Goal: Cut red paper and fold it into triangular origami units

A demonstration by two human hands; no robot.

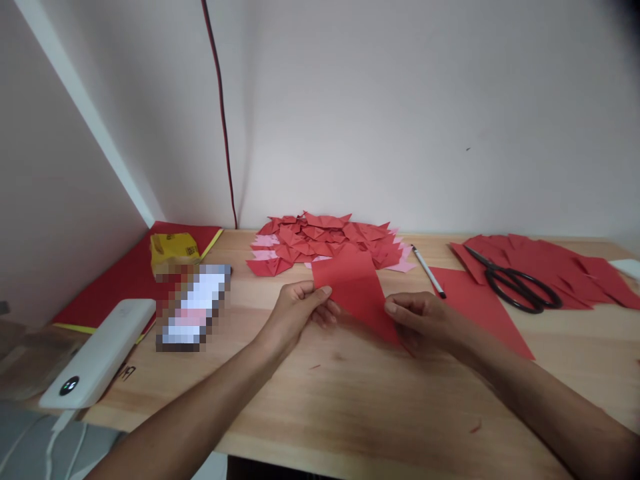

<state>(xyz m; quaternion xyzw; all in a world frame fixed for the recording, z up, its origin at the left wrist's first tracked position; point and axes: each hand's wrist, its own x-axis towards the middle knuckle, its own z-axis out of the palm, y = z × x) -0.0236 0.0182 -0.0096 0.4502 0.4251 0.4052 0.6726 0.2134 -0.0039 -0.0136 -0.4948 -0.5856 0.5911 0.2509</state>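
Observation:
A red sheet of paper (pixel 350 283) is held up above the wooden table between my two hands. My left hand (pixel 305 303) pinches its left edge, thumb on top, the other fingers partly behind it. At the right edge, my right hand (pixel 417 317) grips the sheet between thumb and curled fingers. Behind the sheet lies a pile of folded red and pink paper pieces (pixel 325 233). Another flat red sheet (pixel 485 313) rests on the table by my right wrist, partly covered by my arm.
Black-handled scissors (pixel 520 287) lie on a stack of red paper pieces (pixel 560 267) at the right. A white pen (pixel 429 272) is near the middle. To the left are a phone (pixel 195 310), a white power bank (pixel 100 353) with a cable, a yellow packet (pixel 174 250) and a dark red folder (pixel 120 280).

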